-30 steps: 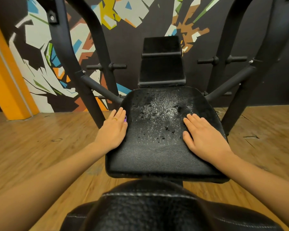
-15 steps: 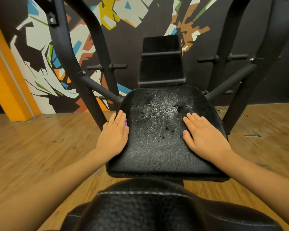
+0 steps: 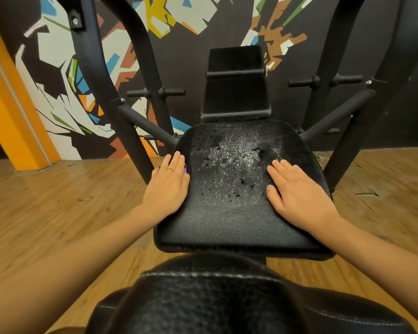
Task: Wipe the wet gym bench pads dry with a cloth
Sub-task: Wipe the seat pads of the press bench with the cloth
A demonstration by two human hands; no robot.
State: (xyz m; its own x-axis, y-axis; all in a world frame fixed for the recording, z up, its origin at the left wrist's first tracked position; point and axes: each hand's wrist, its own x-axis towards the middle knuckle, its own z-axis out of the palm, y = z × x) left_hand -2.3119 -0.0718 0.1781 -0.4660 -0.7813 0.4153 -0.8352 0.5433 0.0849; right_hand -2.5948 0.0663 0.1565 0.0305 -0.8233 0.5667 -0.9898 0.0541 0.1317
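— Hardly seeing any move since one second ago: still keeping both hands flat on the seat pad [image 3: 229, 222], in nearly the same places as before.

— Holding anything with the left hand [image 3: 167, 189]?

— Not gripping, as far as visible. Lying palm down with fingers straight and close together, half on the left edge of the pad and half over it. Wearing a thin ring [image 3: 171, 169] on one finger. Partly covering a small purple thing [image 3: 185, 169] just beside the fingers; not managing to identify it.

— And looking at the right hand [image 3: 297, 196]?

— Resting palm down on the right part of the same pad, fingers straight and a little apart, thumb pointing toward the middle. Pressing or only touching: not being able to tell.

— Finding the wet part where?

— Shining as many small water drops [image 3: 234, 153] on the middle and far part of the seat pad, between the two hands and beyond the fingertips. Looking dull and plain on the near part.

— And placing the other pads?

— Rising just behind the seat pad, tilted up before the painted wall [image 3: 51, 59]: the back pad [image 3: 235, 97]. Filling the bottom of the view, close under the camera: another black pad [image 3: 215, 307] with pale stitching. Flanking all this on both sides and standing on the wooden floor [image 3: 58, 213]: dark frame tubes [image 3: 99, 92].
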